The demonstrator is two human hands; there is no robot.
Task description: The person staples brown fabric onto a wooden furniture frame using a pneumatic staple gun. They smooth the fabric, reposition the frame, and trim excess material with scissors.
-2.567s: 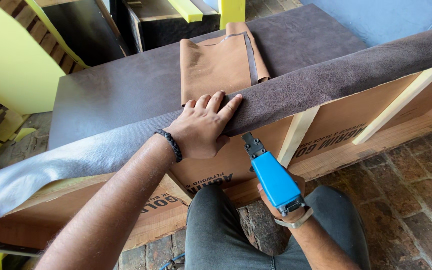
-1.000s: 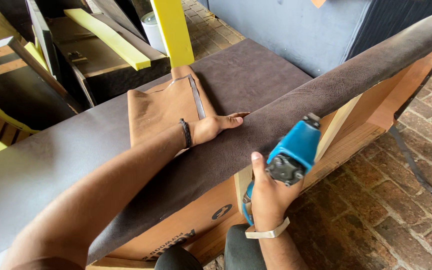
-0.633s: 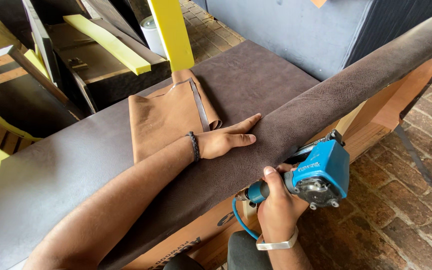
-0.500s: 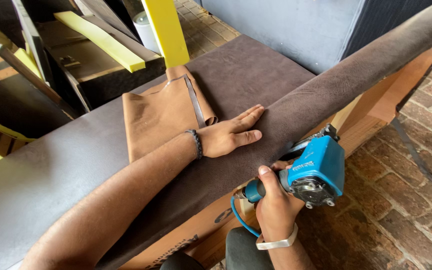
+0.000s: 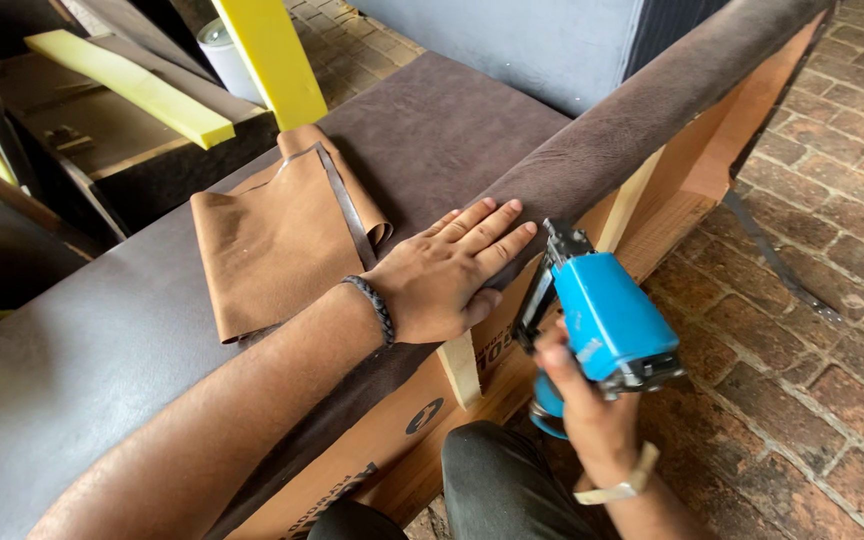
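A long frame covered in dark brown fabric [image 5: 452, 130] runs from the near left to the far right, its wooden and cardboard side [image 5: 712, 160] facing the brick floor [image 5: 832, 380]. A folded tan cloth [image 5: 272, 240] lies on top, left of centre. The left hand [image 5: 447, 275] presses flat, fingers spread, on the fabric where it wraps over the near edge. Just right of it, the right hand [image 5: 592, 415] grips a blue staple gun [image 5: 602, 315] by the handle, its nose apparently touching the fabric edge, though the contact is hidden.
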